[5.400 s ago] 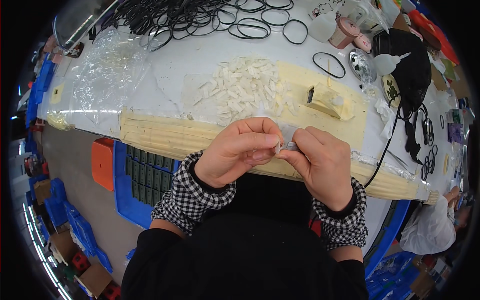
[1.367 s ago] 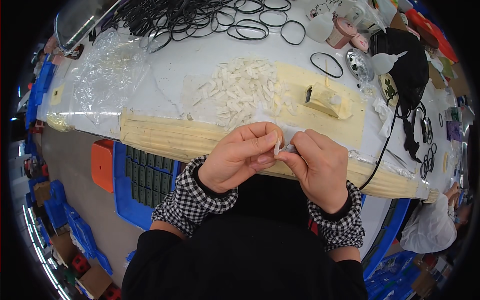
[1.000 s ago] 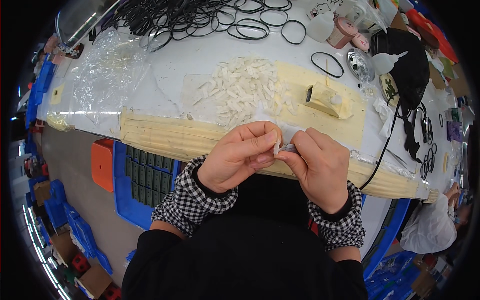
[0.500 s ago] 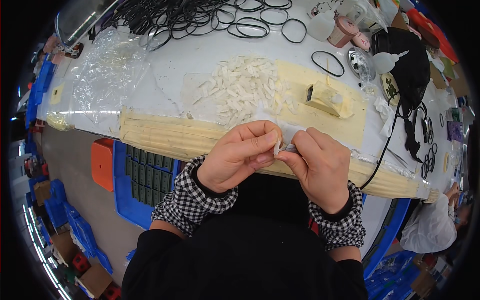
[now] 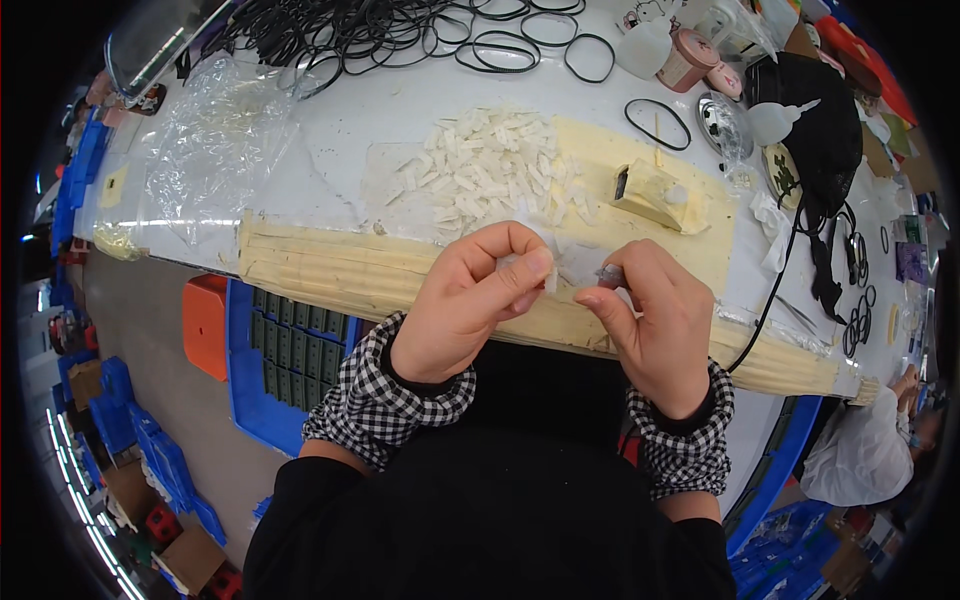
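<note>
Right above the bench's yellow padded edge (image 5: 330, 272), the left hand (image 5: 462, 302) has thumb and index pinched tight on a small whitish strip (image 5: 551, 279), mostly hidden by the fingertips. Right hand (image 5: 662, 325) is just beside it, not touching, thumb a little apart from the curled index finger; a tiny grey piece (image 5: 608, 274) shows at that fingertip, can't tell if it's actually gripped. Beyond the hands there's a loose pile of whitish strips (image 5: 490, 165), with a yellow-taped block (image 5: 660, 200) to its right.
</note>
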### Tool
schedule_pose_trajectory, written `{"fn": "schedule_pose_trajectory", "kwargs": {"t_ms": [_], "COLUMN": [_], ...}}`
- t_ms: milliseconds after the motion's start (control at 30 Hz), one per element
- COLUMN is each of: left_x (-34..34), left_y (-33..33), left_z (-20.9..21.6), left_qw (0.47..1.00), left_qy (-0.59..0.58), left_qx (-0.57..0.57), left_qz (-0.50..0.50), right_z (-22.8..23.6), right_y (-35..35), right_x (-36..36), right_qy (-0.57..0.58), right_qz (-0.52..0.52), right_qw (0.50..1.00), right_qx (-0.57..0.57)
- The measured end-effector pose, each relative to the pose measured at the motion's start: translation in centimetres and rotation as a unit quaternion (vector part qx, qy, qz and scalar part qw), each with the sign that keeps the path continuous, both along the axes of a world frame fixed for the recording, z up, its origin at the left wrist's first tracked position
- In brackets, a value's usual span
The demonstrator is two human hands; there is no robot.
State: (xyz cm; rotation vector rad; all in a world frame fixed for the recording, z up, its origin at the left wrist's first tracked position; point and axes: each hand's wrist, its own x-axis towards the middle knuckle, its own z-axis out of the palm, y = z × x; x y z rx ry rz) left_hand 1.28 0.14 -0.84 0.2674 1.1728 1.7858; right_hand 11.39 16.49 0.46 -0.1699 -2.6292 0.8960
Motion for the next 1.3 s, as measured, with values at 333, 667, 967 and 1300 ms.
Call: {"fn": "schedule_pose_trajectory", "kwargs": {"t_ms": [333, 667, 967, 1300], "left_x": [-1.5, -0.7, 0.2, -0.2], "left_y": [-0.4, -0.1, 0.5, 0.3], "left_z": [-0.7, -0.2, -1.1, -1.0], "left_qw": [0.977, 0.996, 0.990, 0.986], "left_qy": [-0.161, -0.062, -0.126, -0.137], "left_qx": [0.111, 0.029, 0.059, 0.090], "left_qz": [0.082, 0.059, 0.008, -0.041], "right_z": [-1.6, -1.4, 0.6, -0.4], "right_y": [-0.7, -0.9, -2.1, -1.3], "right_x": [0.3, -0.3, -0.6, -0.3], "right_qy": [-0.045, -0.006, 0.071, 0.017], "right_qz": [-0.015, -0.028, 0.005, 0.022], "right_qw": [0.999, 0.997, 0.985, 1.000], "right_qx": [0.002, -0.068, -0.159, 0.006]}}
